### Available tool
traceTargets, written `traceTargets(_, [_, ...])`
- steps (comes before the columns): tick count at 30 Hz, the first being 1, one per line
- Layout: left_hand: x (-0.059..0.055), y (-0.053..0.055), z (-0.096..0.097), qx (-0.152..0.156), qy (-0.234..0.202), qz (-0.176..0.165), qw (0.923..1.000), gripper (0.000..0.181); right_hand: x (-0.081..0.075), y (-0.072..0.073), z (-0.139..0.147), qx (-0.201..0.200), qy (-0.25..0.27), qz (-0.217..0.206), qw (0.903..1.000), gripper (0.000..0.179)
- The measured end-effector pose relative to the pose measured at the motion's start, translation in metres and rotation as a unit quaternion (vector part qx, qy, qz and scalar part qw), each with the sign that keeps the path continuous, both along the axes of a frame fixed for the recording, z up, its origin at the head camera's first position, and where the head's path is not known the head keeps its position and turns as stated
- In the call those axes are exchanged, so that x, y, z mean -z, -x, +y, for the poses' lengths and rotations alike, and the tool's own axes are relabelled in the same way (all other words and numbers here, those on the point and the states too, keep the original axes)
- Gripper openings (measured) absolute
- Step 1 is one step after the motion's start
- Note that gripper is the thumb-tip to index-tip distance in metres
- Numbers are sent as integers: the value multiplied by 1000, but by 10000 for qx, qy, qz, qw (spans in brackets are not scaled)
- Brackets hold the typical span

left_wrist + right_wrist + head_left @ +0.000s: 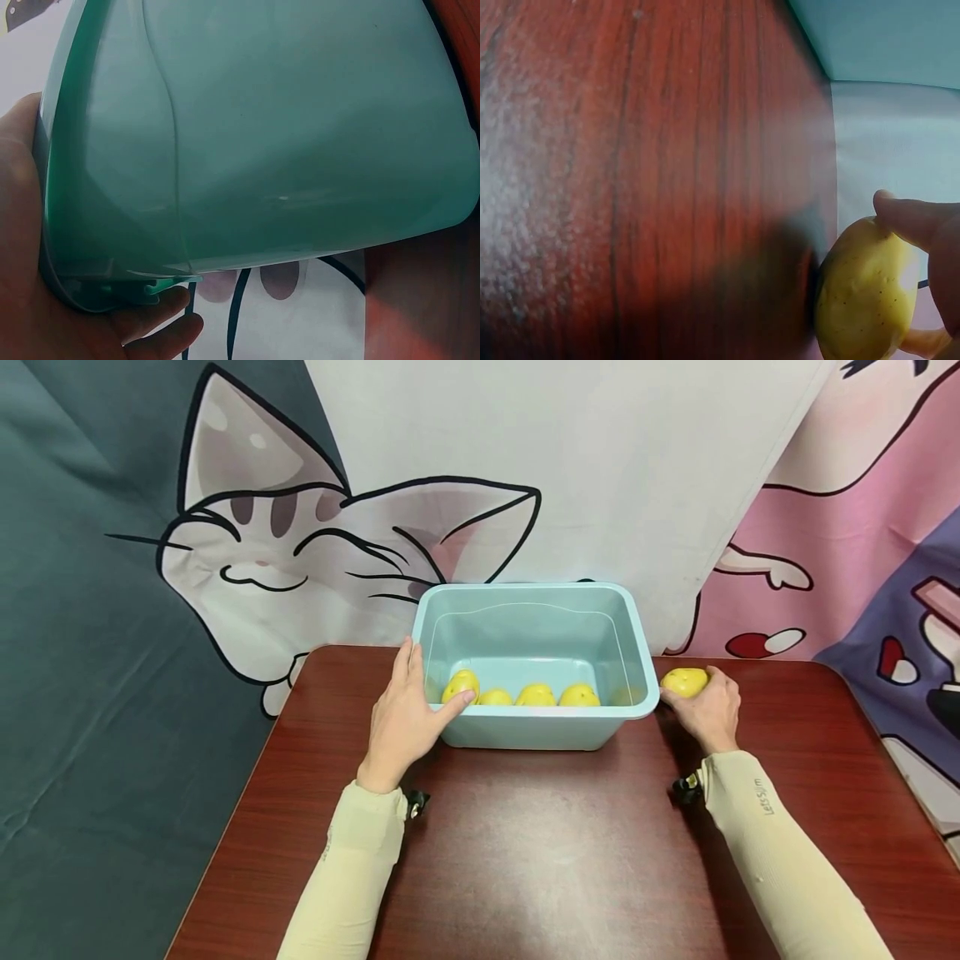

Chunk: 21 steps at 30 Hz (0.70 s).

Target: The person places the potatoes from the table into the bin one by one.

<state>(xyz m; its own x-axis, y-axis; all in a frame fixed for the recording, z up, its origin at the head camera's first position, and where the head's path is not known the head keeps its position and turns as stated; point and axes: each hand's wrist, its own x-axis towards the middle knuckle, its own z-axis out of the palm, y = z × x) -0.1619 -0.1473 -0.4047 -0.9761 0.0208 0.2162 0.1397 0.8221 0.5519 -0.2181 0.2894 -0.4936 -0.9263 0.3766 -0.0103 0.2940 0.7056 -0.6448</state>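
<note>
A light blue plastic bin stands at the back of the table. My left hand holds its front left corner, thumb over the front rim and fingers along the left outer side. The left wrist view shows fingertips below the bin's rim. Several yellow potatoes lie inside along the front wall, partly hidden by the rim. Right of the bin, my right hand grips another yellow potato between thumb and fingers. In the right wrist view that potato is low over the tabletop; whether they touch is unclear.
The dark red wooden table has rounded back corners. Behind it hangs a printed cloth with cartoon figures, close to the bin's back. A green-grey cloth hangs at the left.
</note>
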Motion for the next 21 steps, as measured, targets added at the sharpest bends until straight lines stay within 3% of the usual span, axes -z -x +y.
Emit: traceTargets(21, [0, 0, 0, 3, 10, 3, 10000, 114, 3, 1, 2, 32, 43, -42, 10000, 96])
